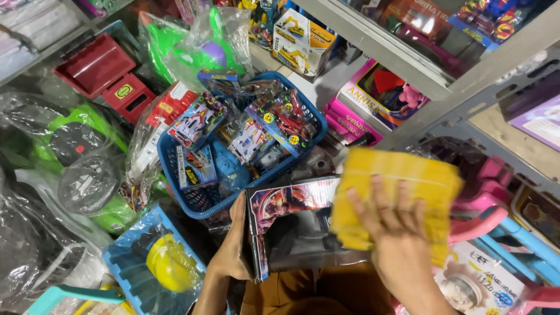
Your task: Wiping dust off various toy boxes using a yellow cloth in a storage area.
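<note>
My left hand (pixel 233 245) grips the left edge of a dark toy box (pixel 294 224) with red and purple artwork, held flat in front of me. My right hand (pixel 396 233) presses a yellow cloth (pixel 402 181) against the box's right side, fingers spread over the cloth. The cloth is blurred. Both hands are low in the view, above my brown-clad lap.
A blue plastic basket (pixel 198 201) full of packaged toy cars sits just beyond the box. Green and red bagged toys lie to the left, a yellow helmet toy (pixel 166 265) at lower left. Grey metal shelving (pixel 443 87) with boxed toys stands at right, pink plastic toys (pixel 487 204) beneath.
</note>
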